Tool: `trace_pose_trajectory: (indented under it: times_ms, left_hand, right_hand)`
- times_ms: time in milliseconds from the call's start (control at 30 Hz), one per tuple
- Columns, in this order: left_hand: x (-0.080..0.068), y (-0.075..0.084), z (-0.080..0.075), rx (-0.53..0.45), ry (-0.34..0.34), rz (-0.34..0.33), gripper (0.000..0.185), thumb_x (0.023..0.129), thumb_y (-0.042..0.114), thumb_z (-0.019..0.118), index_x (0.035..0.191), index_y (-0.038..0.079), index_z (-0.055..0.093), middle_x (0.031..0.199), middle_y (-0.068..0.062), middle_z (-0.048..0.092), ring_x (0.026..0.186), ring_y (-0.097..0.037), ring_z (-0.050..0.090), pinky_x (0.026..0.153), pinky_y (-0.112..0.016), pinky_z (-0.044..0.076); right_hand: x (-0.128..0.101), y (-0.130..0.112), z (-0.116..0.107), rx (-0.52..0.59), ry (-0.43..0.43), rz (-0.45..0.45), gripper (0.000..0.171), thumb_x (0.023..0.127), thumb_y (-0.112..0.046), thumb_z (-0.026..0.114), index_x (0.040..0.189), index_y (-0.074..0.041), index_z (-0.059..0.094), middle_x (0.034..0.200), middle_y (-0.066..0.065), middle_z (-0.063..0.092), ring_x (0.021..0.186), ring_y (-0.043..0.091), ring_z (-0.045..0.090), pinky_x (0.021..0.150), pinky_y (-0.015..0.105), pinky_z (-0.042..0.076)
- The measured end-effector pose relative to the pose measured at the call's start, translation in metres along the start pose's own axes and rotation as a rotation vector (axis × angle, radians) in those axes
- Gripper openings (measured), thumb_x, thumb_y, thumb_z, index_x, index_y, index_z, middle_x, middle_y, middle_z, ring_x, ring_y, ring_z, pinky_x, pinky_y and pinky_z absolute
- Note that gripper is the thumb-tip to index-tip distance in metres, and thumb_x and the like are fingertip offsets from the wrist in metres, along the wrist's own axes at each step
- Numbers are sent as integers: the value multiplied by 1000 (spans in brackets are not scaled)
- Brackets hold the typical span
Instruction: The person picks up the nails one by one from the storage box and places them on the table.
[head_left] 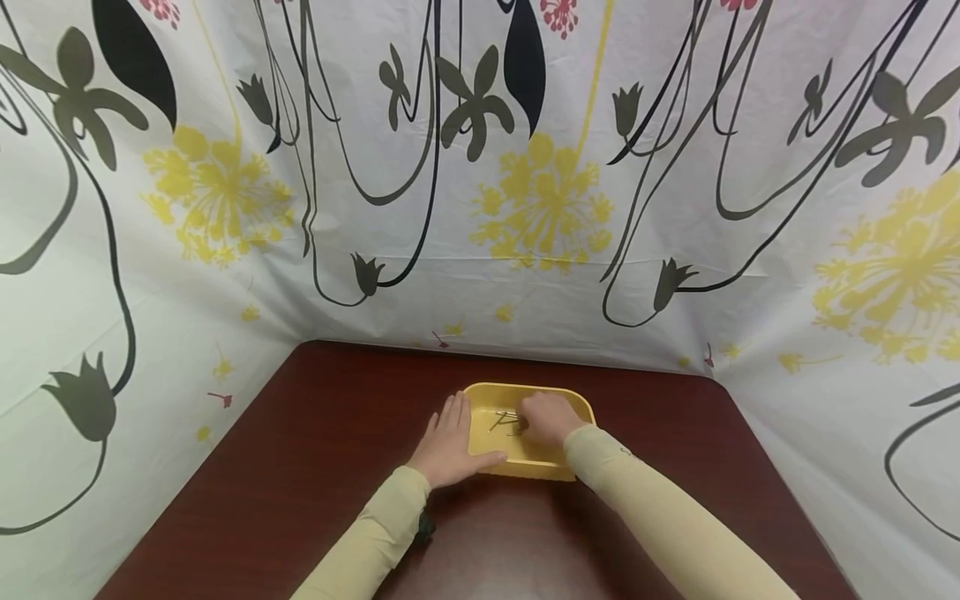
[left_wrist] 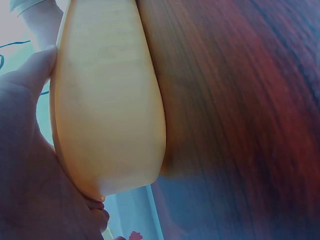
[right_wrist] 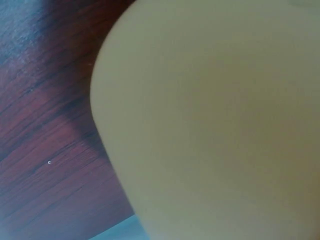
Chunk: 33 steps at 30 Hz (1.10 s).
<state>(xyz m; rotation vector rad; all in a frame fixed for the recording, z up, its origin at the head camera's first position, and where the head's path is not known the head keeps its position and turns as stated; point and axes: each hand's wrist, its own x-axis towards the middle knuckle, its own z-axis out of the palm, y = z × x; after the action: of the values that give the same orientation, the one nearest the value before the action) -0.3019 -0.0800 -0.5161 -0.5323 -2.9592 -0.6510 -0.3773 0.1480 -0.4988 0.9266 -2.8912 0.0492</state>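
Observation:
A shallow yellow tray [head_left: 525, 389] sits on a dark red-brown table [head_left: 315, 467]. My left hand [head_left: 448, 446] lies against the tray's left wall with fingers straight and the thumb along its near side. In the left wrist view the palm [left_wrist: 25, 150] touches the tray's outer wall [left_wrist: 110, 100]. My right hand [head_left: 547, 417] is inside the tray, fingers curled down over several thin metal pins [head_left: 501, 418]. Its fingertips are hidden, so whether it pinches a pin is unclear. The right wrist view shows only the tray wall [right_wrist: 215, 125] and the table [right_wrist: 45, 140].
A white curtain with black stems and yellow flowers [head_left: 540, 200] encloses the table at the back and on both sides. Bare tabletop lies to the left [head_left: 300, 433], right [head_left: 675, 433] and in front of the tray. Both arms wear pale yellow sleeves [head_left: 645, 508].

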Motion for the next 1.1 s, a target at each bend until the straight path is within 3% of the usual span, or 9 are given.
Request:
trace_pose_trajectory:
  times_ms: [333,533,800,933,1100]
  left_hand:
    - [-2,1,-3,-7,-7,-4,124,82,83,53,160,-2,10,167,-17,4,153,-31,6,118,-56,18]
    - [0,1,-2,-15,-4,-4,122,83,80,56,159,-2,10,167,-17,5,153,-32,8,118,-56,18]
    - [-2,3,-4,-24,-20,-5,121,84,79,57,159,-3,10,167,-17,5,153,-32,8,118,-57,18]
    - [-3,4,-6,-22,-21,-5,122,82,82,54,160,-2,10,167,-17,5,153,-32,7,118,-57,18]
    - [-3,4,-6,-10,-12,-4,124,81,85,51,160,-2,10,167,-17,5,153,-32,7,118,-56,18]
  right_hand:
    - [-3,-6,-4,22,-2,-26,38,84,-18,80,57,-23,55,57,-12,46,55,10,37,52,32,40]
    - [-4,-7,-5,-3,-16,-19,43,86,-22,79,54,-23,50,54,-12,40,54,9,34,51,30,38]
    - [-9,-4,-6,2,31,-66,45,78,-14,74,53,-24,38,55,-12,27,53,8,28,47,28,30]
    - [-12,-3,-10,5,53,-84,42,77,-13,73,54,-24,40,60,-12,35,53,7,31,47,28,32]
    - [-18,-5,-22,20,75,-97,31,80,-15,78,60,-23,55,74,-9,52,56,9,44,50,30,41]
